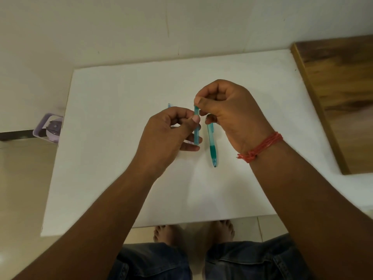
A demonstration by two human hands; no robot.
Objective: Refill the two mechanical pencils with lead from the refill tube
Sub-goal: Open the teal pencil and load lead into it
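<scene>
Holding one mechanical pencil [196,126] roughly upright in our left hand [171,136] while our right hand [228,114] pinches its top end, we've got the second pencil [212,145] lying lengthwise on the counter [121,158] just right of it.
</scene>
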